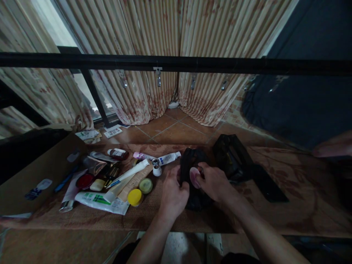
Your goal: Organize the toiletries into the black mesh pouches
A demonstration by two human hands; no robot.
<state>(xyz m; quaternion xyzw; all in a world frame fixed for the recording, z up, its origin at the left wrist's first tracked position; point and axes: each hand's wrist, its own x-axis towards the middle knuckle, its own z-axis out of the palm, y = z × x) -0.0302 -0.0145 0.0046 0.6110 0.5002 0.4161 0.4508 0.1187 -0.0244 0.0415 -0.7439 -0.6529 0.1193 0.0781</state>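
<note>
A black plastic bag (189,157) lies in front of me on the cloth-covered bench. My left hand (175,189) is closed on the bag's left edge, fingers curled inward. In my right hand (213,181), thumb and fingers pinch a flat, round pink piece (194,178) over the bag's opening; its exact kind is unclear. Left of my left hand stands a small white bottle with a silver top (156,168). Close by are a yellow-lidded jar (135,197) and a pale green jar (145,186). What the bag contains is hidden.
Several tubes, including a white-and-green one (103,202), crowd the bench's left side beside a cardboard box (44,176). A black bag (233,156) and a dark phone-like slab (269,183) lie right. A black rail (176,63) crosses behind. Part of another person shows at the right edge.
</note>
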